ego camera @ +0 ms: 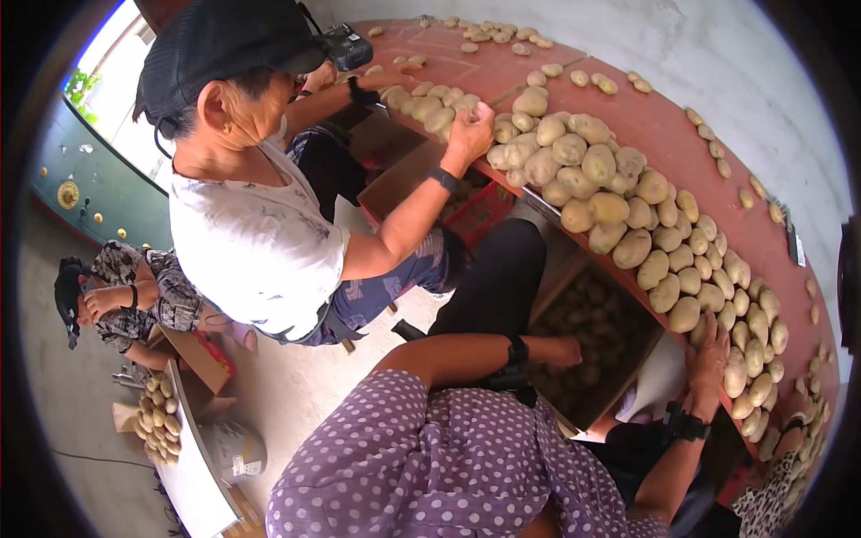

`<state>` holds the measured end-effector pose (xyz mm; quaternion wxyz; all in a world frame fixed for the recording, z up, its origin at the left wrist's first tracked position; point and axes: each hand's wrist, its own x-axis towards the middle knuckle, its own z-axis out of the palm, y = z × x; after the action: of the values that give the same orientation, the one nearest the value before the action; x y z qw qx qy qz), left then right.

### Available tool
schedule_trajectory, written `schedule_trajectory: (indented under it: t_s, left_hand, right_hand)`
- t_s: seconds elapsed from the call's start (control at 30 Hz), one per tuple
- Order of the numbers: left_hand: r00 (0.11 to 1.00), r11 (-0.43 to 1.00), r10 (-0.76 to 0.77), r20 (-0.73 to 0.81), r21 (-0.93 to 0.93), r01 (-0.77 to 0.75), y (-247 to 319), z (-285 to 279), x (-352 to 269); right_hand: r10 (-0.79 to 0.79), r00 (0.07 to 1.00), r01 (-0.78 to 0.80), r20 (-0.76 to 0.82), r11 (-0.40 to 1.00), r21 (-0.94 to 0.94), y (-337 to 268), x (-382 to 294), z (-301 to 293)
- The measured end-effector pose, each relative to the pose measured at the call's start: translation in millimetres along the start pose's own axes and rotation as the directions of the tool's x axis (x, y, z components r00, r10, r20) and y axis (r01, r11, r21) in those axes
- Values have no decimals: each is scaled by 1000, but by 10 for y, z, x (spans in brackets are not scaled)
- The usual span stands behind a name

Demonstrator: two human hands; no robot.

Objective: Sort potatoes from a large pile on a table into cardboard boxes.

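A long pile of potatoes (599, 165) covers the near edge of the red table (666, 128). My right hand (707, 356) rests against potatoes at that edge; one potato lies under its fingers, and I cannot tell whether it is gripped. My left hand (562, 350) reaches over a cardboard box (632, 389) below the table, with potatoes (595, 316) inside in shadow. The fingers of that hand look curled, but what they hold, if anything, is hidden.
Beside me at the left, a co-worker (255, 235) reaches to the same pile; a red crate (481, 215) is under the table. Another person's sleeve (767, 494) is at the lower right. A further person (148, 302) sits near a white table (192, 471) with potatoes; a bucket (235, 450) stands beside it.
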<state>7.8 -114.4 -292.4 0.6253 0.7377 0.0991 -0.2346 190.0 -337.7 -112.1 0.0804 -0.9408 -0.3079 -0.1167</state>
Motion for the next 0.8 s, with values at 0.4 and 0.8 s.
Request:
schedule_trajectory:
  t_s: [0.4, 0.8]
  left_hand:
    - [1000, 997, -7, 24, 72, 5, 66, 75, -32]
    - [986, 986, -165, 15, 38, 164, 195, 41, -57]
  right_hand:
    - [73, 989, -67, 129, 997, -47, 66, -258, -364]
    - [230, 970, -222, 75, 969, -111, 394, -216, -89]
